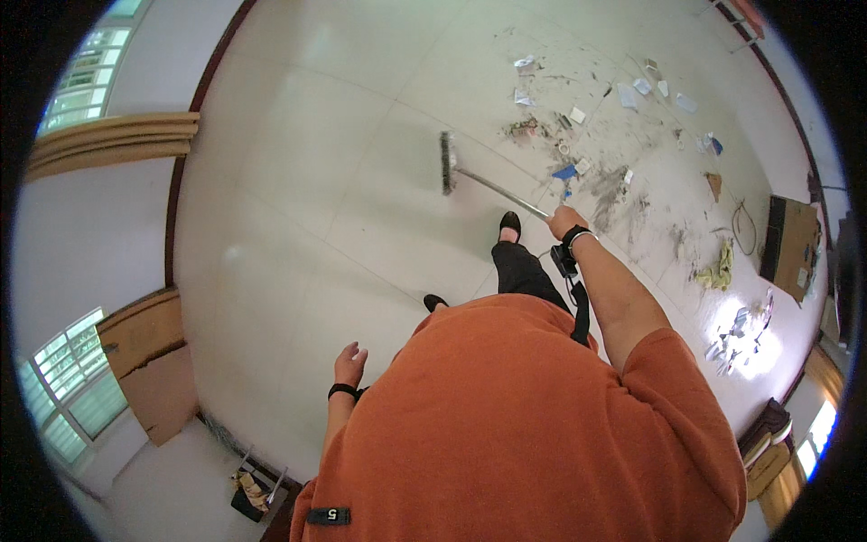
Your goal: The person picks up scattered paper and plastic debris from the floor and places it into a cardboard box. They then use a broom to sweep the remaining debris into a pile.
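Observation:
My right hand [565, 220] grips the metal handle [504, 192] of a push broom ahead of my body. The wide broom head [448, 164] has dark bristles and rests on or just above the pale tiled floor [305, 169]; I cannot tell which. My left hand [351, 366] hangs low at my side, holding nothing, its fingers a little apart. Right of the broom lie dark dirt smears [613, 193], a blue scrap [565, 173], a small pile of debris [523, 127] and several white scraps, among them a crumpled one [524, 62].
A cardboard box [792, 247] lies on its side at the right wall, near a loop of cord [744, 230] and a yellowish cloth [718, 269]. Shiny litter [744, 330] catches bright light. Brown cardboard [156, 366] leans at the left wall. My black shoe [511, 225] stands near the handle.

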### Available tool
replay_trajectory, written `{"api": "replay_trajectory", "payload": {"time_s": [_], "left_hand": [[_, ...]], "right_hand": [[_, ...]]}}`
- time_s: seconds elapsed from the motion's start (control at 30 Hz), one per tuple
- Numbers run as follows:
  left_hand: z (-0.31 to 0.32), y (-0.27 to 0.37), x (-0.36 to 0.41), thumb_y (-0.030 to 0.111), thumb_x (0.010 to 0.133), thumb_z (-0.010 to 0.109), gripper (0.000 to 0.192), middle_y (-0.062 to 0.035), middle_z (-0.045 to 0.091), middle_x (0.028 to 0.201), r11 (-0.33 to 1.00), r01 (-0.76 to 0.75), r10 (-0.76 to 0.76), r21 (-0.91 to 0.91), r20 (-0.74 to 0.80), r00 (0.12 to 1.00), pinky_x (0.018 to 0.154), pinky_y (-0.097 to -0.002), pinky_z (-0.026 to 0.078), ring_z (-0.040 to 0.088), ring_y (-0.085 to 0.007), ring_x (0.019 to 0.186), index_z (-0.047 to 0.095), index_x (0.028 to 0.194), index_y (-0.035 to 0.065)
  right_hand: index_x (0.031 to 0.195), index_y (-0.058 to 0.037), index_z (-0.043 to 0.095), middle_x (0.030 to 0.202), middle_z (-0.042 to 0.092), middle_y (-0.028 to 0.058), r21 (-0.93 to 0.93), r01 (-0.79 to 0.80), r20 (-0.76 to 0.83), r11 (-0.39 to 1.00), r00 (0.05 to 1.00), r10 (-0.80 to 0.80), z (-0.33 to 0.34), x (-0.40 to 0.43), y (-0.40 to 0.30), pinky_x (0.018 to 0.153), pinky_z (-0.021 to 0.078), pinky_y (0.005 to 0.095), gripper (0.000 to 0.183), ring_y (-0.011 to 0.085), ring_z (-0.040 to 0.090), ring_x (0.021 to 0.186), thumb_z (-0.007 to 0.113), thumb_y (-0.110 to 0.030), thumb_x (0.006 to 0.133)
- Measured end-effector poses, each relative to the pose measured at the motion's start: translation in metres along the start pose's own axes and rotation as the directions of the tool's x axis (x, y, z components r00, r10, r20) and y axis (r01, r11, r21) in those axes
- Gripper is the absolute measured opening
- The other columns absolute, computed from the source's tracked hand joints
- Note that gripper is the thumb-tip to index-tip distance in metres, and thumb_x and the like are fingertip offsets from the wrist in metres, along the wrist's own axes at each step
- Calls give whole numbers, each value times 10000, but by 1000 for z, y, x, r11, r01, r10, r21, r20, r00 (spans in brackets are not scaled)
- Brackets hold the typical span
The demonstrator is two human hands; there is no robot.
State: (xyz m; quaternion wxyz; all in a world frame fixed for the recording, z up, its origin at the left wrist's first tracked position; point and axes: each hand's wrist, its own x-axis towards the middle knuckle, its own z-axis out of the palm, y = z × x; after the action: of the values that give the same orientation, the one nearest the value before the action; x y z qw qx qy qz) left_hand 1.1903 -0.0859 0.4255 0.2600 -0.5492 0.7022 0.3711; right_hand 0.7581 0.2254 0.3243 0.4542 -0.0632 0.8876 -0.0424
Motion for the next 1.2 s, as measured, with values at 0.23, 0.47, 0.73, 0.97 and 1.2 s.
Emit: {"api": "replay_trajectory", "payload": {"time_s": [0.23, 0.47, 0.73, 0.97, 1.2], "left_hand": [[14, 71, -6, 197, 750, 555, 439, -187, 482, 1114, 999, -51, 50, 21, 21, 999, 857, -331, 385, 474, -265, 1028, 445, 1123, -7], [11, 103, 15, 205, 757, 548, 441, -189, 479, 1117, 992, -80, 73, 101, 69, 995, 850, -331, 391, 473, -265, 1029, 440, 1129, -7], [3, 117, 42, 213, 755, 552, 444, -180, 489, 1109, 990, -116, 109, 74, 98, 989, 834, -333, 399, 487, -263, 1011, 443, 1136, 15], [-5, 107, 78, 269, 738, 565, 453, -170, 513, 1075, 923, -323, 299, 207, 138, 944, 867, -338, 374, 482, -269, 1014, 477, 1086, -7], [-11, 57, 92, 318, 753, 517, 477, -147, 498, 1109, 962, -192, 172, 196, 113, 979, 861, -334, 379, 483, -276, 1009, 461, 1118, 15]], "right_hand": [[925, -21, 585, 988, 543, 201, 21, -150, -73, 988, 986, 152, -40, 56, 92, 778, 423, 388, 287, 313, 531, 925, 471, -202, 734], [898, 30, 570, 946, 546, 236, 220, -389, 0, 895, 917, 398, -47, 50, 201, 777, 428, 379, 346, 337, 528, 907, 508, -254, 711], [820, 4, 607, 878, 573, 211, 155, -518, -150, 841, 829, 538, -18, 24, 277, 702, 449, 380, 253, 330, 556, 841, 445, -176, 746], [839, -55, 625, 873, 607, 113, -13, -509, -277, 861, 829, 486, 102, 20, 367, 629, 474, 382, 267, 261, 591, 765, 452, -234, 741], [648, 9, 578, 616, 577, 169, 113, -223, -296, 968, 923, 247, 135, -2, 231, 562, 442, 391, 338, 311, 564, 605, 445, -276, 770]]}}
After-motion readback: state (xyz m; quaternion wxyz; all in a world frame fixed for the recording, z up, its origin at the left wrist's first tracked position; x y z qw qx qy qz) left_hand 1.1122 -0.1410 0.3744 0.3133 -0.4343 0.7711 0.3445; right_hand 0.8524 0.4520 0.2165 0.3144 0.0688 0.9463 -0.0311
